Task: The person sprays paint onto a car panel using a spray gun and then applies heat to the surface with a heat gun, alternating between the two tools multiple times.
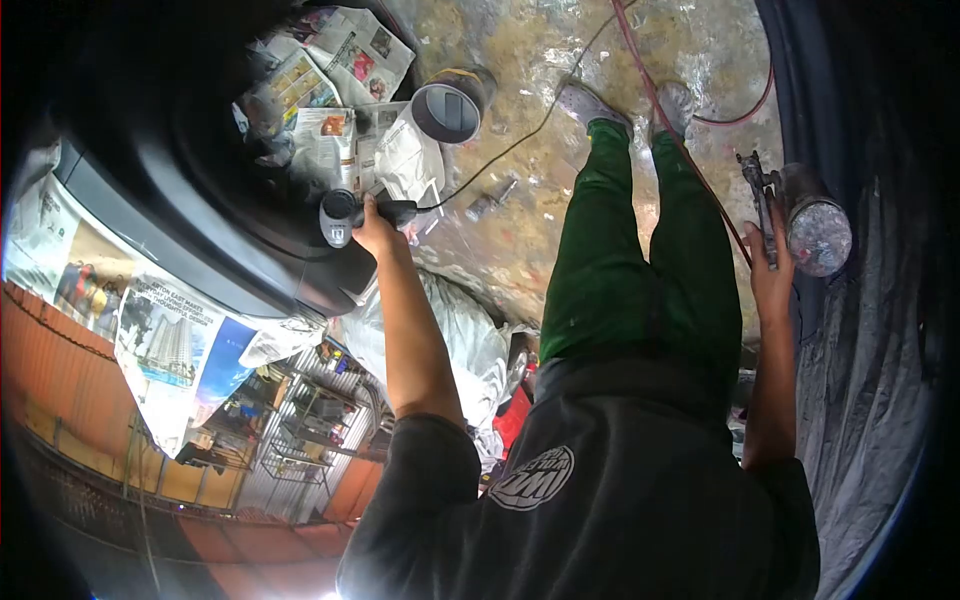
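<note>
My left hand (380, 232) is closed around a heat gun (338, 222) with a grey and black body and a cord trailing from its handle. Close beside it, to the left, is a glossy dark curved panel (215, 225) that looks like a car bumper. My right hand (770, 268) grips a paint spray gun (757, 185) on the right, near my thigh. Its paint-spattered metal cup (820, 238) points outward, away from my leg. A red hose (690, 150) runs down to the spray gun. The fingers on its trigger side are partly hidden.
Newspaper sheets (330, 130) lie at upper left, and more newspaper (165, 345) hangs along the panel. An open can (470, 105) rests on the stained floor (500, 60). The black cord (520, 140) crosses the floor near my feet. Dark sheeting (860, 370) hangs on the right.
</note>
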{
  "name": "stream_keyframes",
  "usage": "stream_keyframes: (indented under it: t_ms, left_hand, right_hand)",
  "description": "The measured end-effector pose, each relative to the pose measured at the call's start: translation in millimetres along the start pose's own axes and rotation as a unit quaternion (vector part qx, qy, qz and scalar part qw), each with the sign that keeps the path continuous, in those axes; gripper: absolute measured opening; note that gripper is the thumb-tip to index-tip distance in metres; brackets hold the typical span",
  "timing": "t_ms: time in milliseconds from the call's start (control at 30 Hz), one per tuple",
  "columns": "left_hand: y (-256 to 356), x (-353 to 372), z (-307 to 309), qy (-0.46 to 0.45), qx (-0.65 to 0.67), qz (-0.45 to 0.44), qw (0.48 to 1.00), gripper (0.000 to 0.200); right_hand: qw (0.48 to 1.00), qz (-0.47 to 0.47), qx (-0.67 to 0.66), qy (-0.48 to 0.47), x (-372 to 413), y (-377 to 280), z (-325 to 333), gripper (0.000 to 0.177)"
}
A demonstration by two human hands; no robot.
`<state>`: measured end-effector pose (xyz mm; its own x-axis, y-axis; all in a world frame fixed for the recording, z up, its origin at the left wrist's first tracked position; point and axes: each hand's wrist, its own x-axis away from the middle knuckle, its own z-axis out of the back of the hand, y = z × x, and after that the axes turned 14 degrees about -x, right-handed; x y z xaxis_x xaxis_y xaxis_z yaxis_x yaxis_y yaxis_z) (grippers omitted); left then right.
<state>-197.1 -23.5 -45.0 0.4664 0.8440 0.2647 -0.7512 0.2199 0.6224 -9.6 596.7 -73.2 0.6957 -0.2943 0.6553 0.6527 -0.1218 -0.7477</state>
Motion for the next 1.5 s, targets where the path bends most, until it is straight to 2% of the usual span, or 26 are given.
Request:
stream_keyframes:
  t_ms: [100, 200, 333, 433, 533, 633, 867, 900, 933, 1000, 1033, 1067, 1133, 1200, 1267, 1400, 1467, 1500]
  left_hand:
    - [-29, -6, 13, -0.013, 0.021, 0.075, 0.997, 0.047]
    - [-30, -13, 6, 0.003, -0.015, 0.041, 0.999, 0.046]
    - [18, -5, -30, -0.015, -0.061, -0.119, 0.991, 0.048]
    - [66, 6, -59, -0.002, -0.130, -0.213, 0.968, 0.058]
    - [109, 16, -84, -0.031, -0.152, -0.297, 0.942, 0.054]
    - [127, 4, -99, 0.010, -0.224, -0.409, 0.885, 0.050]
    - [138, 5, -85, 0.033, -0.111, -0.330, 0.937, 0.044]
    - [144, 24, -78, 0.040, -0.071, -0.303, 0.950, 0.046]
    - [134, 17, -65, 0.052, -0.085, -0.288, 0.952, 0.046]
    - [107, 14, -38, 0.026, 0.022, -0.256, 0.966, 0.045]
    - [98, 19, -25, 0.032, 0.036, -0.212, 0.976, 0.045]
    - [89, 24, -9, 0.037, 0.049, -0.167, 0.984, 0.044]
    - [64, 21, 28, 0.029, 0.074, -0.135, 0.988, 0.042]
    - [55, 34, 51, 0.081, 0.062, -0.100, 0.990, 0.043]
    - [58, 43, 66, 0.125, 0.031, -0.100, 0.987, 0.043]
    - [70, 28, 83, 0.108, 0.015, -0.176, 0.978, 0.046]
    - [98, 25, 75, 0.102, 0.002, -0.182, 0.978, 0.050]
    - [122, 35, 69, 0.078, 0.038, -0.175, 0.981, 0.049]
  right_hand:
    - [0.999, -0.042, -0.015, -0.003, 3, 3, 2, 0.051]
    - [0.999, -0.046, -0.008, -0.004, 4, -1, 4, 0.053]
    - [0.997, -0.051, 0.055, 0.000, 4, -10, 5, 0.054]
    - [1.000, -0.009, 0.024, 0.002, 1, -6, 3, 0.056]
    - [0.998, -0.039, -0.049, 0.009, 1, -19, -5, 0.056]
    - [0.999, -0.029, -0.029, 0.014, 1, -10, -4, 0.056]
    - [0.999, 0.021, -0.024, -0.005, -1, -17, -4, 0.056]
    - [1.000, 0.026, -0.014, -0.004, -1, -18, -5, 0.056]
    - [1.000, 0.031, -0.005, -0.003, -2, -21, -5, 0.056]
    - [1.000, 0.003, -0.029, -0.004, -3, -27, -7, 0.056]
    - [0.999, -0.011, -0.040, -0.005, -3, -31, -8, 0.056]
    - [0.999, -0.002, -0.032, -0.011, -4, -35, -8, 0.055]
    - [1.000, 0.015, -0.013, -0.022, -2, -47, -9, 0.054]
    - [0.999, 0.017, -0.012, -0.029, -1, -50, -4, 0.052]
    - [0.998, 0.028, 0.038, -0.031, -5, -45, 3, 0.051]
    - [0.977, 0.067, 0.201, -0.025, -6, -49, 21, 0.050]
    - [0.953, 0.139, 0.269, -0.023, 3, -88, 15, 0.045]
    - [0.958, 0.175, 0.225, -0.032, 5, -106, 11, 0.042]
